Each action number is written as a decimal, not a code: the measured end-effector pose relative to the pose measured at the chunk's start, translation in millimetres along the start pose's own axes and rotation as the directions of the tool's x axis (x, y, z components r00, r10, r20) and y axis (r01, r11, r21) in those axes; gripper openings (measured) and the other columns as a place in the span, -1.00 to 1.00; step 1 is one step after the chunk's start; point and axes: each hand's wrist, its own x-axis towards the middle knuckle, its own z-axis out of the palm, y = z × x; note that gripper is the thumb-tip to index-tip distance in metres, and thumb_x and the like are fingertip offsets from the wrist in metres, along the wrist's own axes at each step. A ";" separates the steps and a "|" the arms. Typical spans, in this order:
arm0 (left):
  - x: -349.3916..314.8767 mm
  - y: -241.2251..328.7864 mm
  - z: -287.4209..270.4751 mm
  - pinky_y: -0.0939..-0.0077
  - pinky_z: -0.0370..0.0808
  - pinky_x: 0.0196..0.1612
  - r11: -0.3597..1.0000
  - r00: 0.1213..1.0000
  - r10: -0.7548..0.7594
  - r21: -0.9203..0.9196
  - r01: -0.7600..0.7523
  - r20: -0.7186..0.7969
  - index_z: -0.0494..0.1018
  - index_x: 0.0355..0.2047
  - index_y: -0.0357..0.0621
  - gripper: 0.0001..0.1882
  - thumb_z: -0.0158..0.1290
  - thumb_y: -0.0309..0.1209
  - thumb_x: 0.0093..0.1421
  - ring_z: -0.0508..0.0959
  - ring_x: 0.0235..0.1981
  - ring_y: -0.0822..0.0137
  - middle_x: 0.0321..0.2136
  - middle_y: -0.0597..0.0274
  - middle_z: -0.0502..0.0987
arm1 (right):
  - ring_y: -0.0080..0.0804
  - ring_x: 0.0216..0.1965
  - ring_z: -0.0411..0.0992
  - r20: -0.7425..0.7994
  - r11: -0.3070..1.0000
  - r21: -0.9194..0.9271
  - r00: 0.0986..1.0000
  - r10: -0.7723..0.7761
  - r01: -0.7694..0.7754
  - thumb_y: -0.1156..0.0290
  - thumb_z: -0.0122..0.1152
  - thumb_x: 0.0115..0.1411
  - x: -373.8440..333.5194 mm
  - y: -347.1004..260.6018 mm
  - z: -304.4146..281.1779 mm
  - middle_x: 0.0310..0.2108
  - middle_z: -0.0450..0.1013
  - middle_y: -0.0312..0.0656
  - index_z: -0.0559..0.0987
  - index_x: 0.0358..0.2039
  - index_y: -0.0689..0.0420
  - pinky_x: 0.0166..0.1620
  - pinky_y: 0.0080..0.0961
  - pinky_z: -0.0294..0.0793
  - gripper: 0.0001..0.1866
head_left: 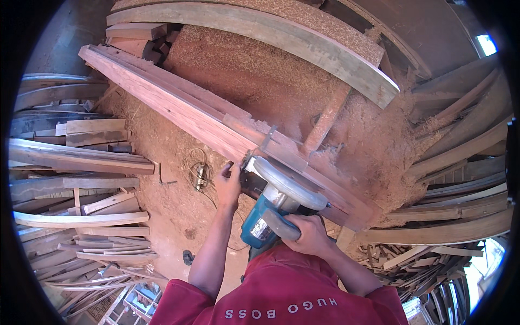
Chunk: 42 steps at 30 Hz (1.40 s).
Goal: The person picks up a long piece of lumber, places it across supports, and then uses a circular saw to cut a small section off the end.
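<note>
Woodworking shop: sawdust [260, 76], stacked planks [81, 157]

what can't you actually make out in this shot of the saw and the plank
- Head view: the saw blade, hidden under the grey guard of the circular saw.
- Right hand: its fingertips, wrapped around the handle.
- Left hand: what it presses on, hidden by the hand itself at the plank edge.
- The small metal object in the sawdust: too small to identify.

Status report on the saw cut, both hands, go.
Right hand gripping the teal circular saw handle. Left hand steadying its front, by the reddish plank. Sawdust heaped beyond; cross strip near cut line.
</note>
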 end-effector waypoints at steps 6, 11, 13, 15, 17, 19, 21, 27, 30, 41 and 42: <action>5.6 5.5 -4.0 0.61 0.42 -0.33 1.000 1.000 0.012 -0.016 -0.012 -0.007 0.52 -0.03 -0.49 -0.53 0.19 -0.25 0.26 0.49 -0.38 0.52 -0.36 0.23 0.60 | -0.03 -0.33 0.59 -0.013 1.000 0.005 1.000 -0.018 0.018 0.42 0.40 -0.08 7.9 -1.7 5.3 -0.36 0.58 -0.02 0.60 -0.20 0.20 -0.28 -0.29 0.58 -0.63; 6.3 19.2 -5.9 0.62 0.43 -0.33 1.000 1.000 -0.010 0.020 0.010 0.002 0.50 0.01 -0.51 -0.52 0.18 -0.27 0.27 0.49 -0.37 0.54 -0.35 0.23 0.60 | -0.03 -0.33 0.59 -0.009 1.000 0.005 1.000 -0.005 0.005 0.44 0.39 -0.08 13.4 -3.2 8.8 -0.36 0.58 -0.02 0.60 -0.21 0.20 -0.28 -0.29 0.57 -0.65; 9.1 18.7 -8.2 0.62 0.44 -0.33 1.000 1.000 0.004 0.002 -0.004 -0.024 0.49 0.01 -0.54 -0.51 0.18 -0.27 0.27 0.50 -0.38 0.53 -0.34 0.22 0.60 | -0.03 -0.33 0.59 -0.008 1.000 0.011 1.000 -0.009 0.009 0.43 0.40 -0.08 16.7 -5.9 9.8 -0.36 0.58 -0.02 0.60 -0.21 0.19 -0.28 -0.29 0.57 -0.65; 11.8 20.3 -10.3 0.62 0.44 -0.31 1.000 1.000 -0.004 0.011 0.004 -0.006 0.48 0.01 -0.55 -0.49 0.18 -0.27 0.27 0.50 -0.37 0.53 -0.33 0.21 0.60 | -0.03 -0.33 0.59 -0.009 1.000 0.013 1.000 -0.012 0.012 0.43 0.40 -0.08 19.5 -7.4 9.7 -0.36 0.58 -0.02 0.60 -0.21 0.19 -0.28 -0.29 0.57 -0.65; 14.5 21.3 -12.4 0.61 0.45 -0.30 1.000 1.000 -0.013 0.020 0.012 0.012 0.47 0.02 -0.57 -0.48 0.18 -0.27 0.27 0.51 -0.36 0.52 -0.32 0.20 0.60 | -0.04 -0.34 0.59 0.012 1.000 0.008 1.000 0.003 -0.003 0.43 0.40 -0.07 21.5 -8.8 10.0 -0.36 0.58 -0.02 0.60 -0.21 0.19 -0.28 -0.29 0.57 -0.65; 17.8 20.6 -14.6 0.61 0.45 -0.30 1.000 1.000 -0.011 0.005 0.011 0.014 0.45 0.03 -0.59 -0.46 0.19 -0.26 0.27 0.50 -0.35 0.52 -0.30 0.19 0.60 | -0.04 -0.34 0.59 0.008 1.000 0.009 1.000 -0.001 0.001 0.43 0.40 -0.08 24.6 -10.3 11.1 -0.36 0.58 -0.02 0.60 -0.22 0.19 -0.28 -0.29 0.57 -0.65; 23.1 17.0 -17.9 0.61 0.44 -0.31 1.000 1.000 -0.013 0.016 0.013 0.005 0.44 0.05 -0.59 -0.44 0.19 -0.25 0.26 0.50 -0.35 0.52 -0.30 0.19 0.60 | -0.05 -0.34 0.59 0.005 1.000 0.007 1.000 -0.002 0.002 0.43 0.40 -0.08 27.5 -11.4 13.2 -0.36 0.58 -0.02 0.60 -0.22 0.19 -0.28 -0.29 0.57 -0.65; 34.3 13.6 -26.5 0.61 0.43 -0.34 0.999 1.000 -0.019 0.050 0.019 -0.005 0.42 0.08 -0.58 -0.37 0.22 -0.19 0.25 0.49 -0.36 0.52 -0.33 0.18 0.59 | -0.05 -0.35 0.60 0.002 1.000 0.017 1.000 -0.012 0.012 0.44 0.41 -0.09 36.2 -14.4 19.2 -0.36 0.58 -0.02 0.60 -0.22 0.21 -0.28 -0.31 0.57 -0.64; 37.0 14.3 -28.3 0.60 0.43 -0.35 0.999 1.000 -0.007 0.042 0.007 -0.001 0.42 0.09 -0.59 -0.35 0.22 -0.17 0.24 0.49 -0.37 0.52 -0.34 0.17 0.58 | -0.04 -0.34 0.60 0.006 1.000 0.011 1.000 -0.019 0.019 0.45 0.41 -0.11 39.7 -15.5 21.6 -0.36 0.58 0.00 0.60 -0.21 0.23 -0.28 -0.31 0.58 -0.62; 50.6 23.3 -36.6 0.58 0.43 -0.35 0.999 0.999 0.039 0.008 -0.039 0.023 0.47 0.05 -0.54 -0.39 0.21 -0.16 0.24 0.49 -0.40 0.51 -0.35 0.16 0.59 | -0.04 -0.36 0.59 -0.011 1.000 -0.013 1.000 -0.021 0.021 0.43 0.42 -0.15 56.2 -24.6 27.6 -0.37 0.58 0.00 0.60 -0.22 0.22 -0.29 -0.31 0.57 -0.60; 51.7 24.4 -37.2 0.58 0.43 -0.35 1.000 0.999 0.030 0.003 -0.031 0.018 0.47 0.04 -0.54 -0.40 0.21 -0.17 0.24 0.49 -0.40 0.51 -0.36 0.16 0.59 | -0.04 -0.36 0.59 -0.014 1.000 -0.013 1.000 -0.018 0.017 0.43 0.42 -0.15 57.4 -25.0 28.5 -0.37 0.58 0.00 0.60 -0.22 0.22 -0.29 -0.31 0.57 -0.60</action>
